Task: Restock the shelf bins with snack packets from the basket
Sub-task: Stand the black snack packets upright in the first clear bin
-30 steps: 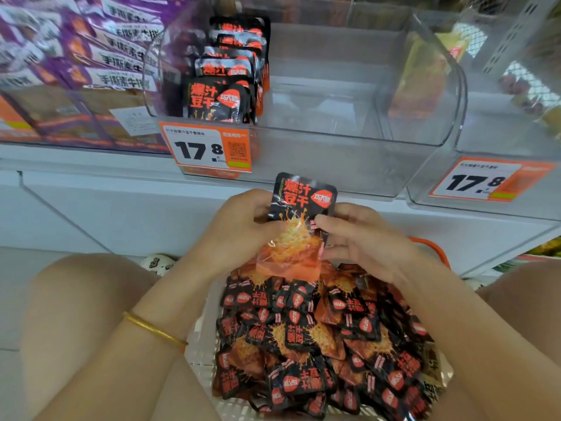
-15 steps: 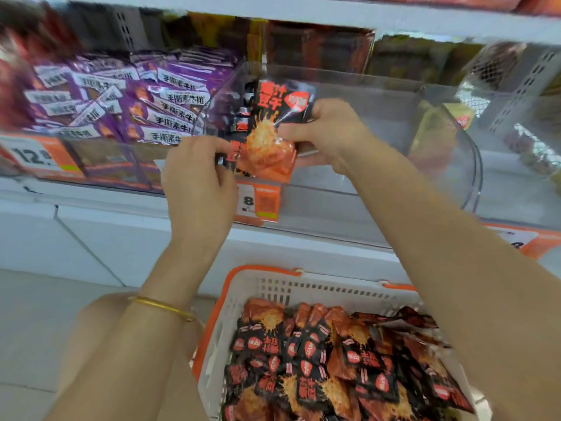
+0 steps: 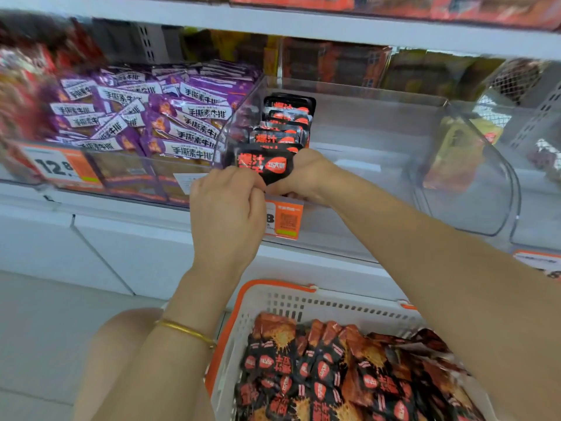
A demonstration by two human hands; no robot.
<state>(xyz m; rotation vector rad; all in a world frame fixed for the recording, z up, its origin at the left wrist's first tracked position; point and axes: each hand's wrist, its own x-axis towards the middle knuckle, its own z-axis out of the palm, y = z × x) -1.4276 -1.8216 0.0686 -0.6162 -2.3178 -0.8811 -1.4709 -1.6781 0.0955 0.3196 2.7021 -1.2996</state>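
Observation:
A black and orange snack packet [image 3: 263,166] stands at the front left of the clear shelf bin [image 3: 379,189], in front of a row of like packets [image 3: 283,123]. My left hand [image 3: 226,208] pinches its lower left corner from outside the bin. My right hand [image 3: 306,174] reaches over the bin's front wall and holds the packet's right side; its fingers are hidden behind the packet. Below, the white basket with an orange rim [image 3: 303,302] holds several more of the same packets [image 3: 334,375].
A bin of purple packets [image 3: 145,117] sits to the left, with a 12.8 price tag [image 3: 60,168]. An orange price tag [image 3: 283,220] hangs on the bin front. Another clear bin [image 3: 467,153] with yellowish packets stands to the right. Upper shelf [image 3: 303,25] runs overhead.
Both hands lifted the packet from above the basket up to the shelf and lowered it into the bin's front left, in front of the row. The view tilted upward.

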